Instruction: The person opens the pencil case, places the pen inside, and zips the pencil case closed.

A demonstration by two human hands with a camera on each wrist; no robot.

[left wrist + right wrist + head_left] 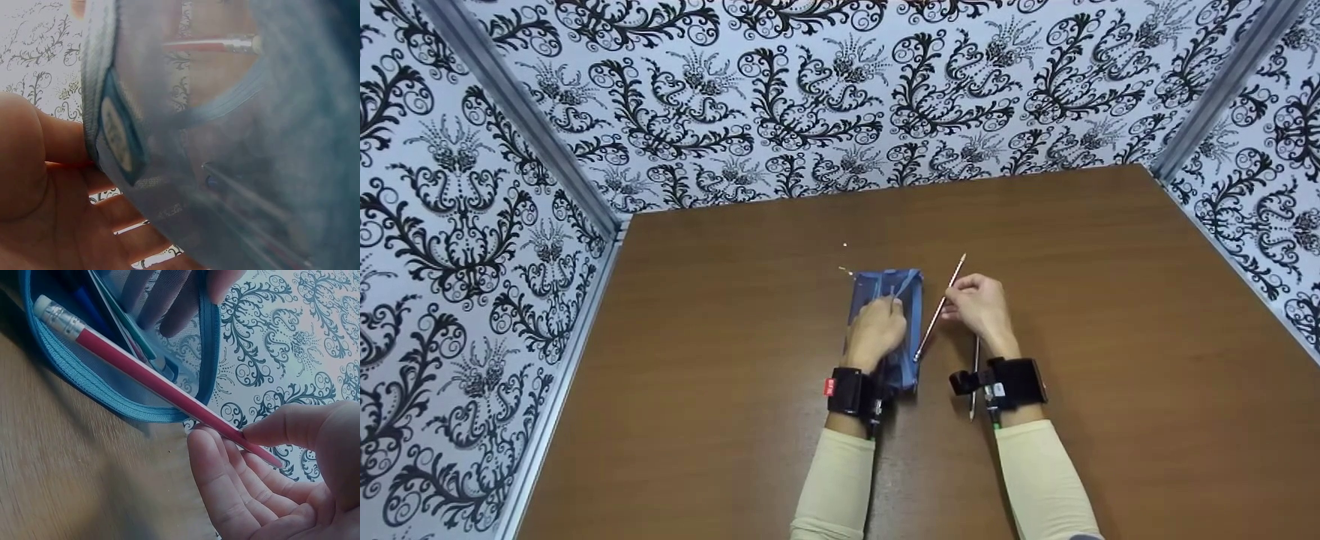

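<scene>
My left hand (877, 330) grips the edge of a blue see-through mesh pencil case (916, 307), thumb on one side and fingers behind the mesh in the left wrist view. The case's zipped mouth (101, 394) gapes, and several slim pens or pencils (126, 323) lie inside. Between thumb and fingertips, my right hand (981, 307) pinches a red pencil (146, 377) near one end. Its white eraser end (48, 310) points toward the case and overlaps the opening in the right wrist view.
Another slim pencil (973, 409) lies on the brown table (720, 337), partly hidden under the right wrist. Small pale bits (846, 270) lie beyond the case. Patterned black-and-white walls (825, 97) stand along the table's back and sides.
</scene>
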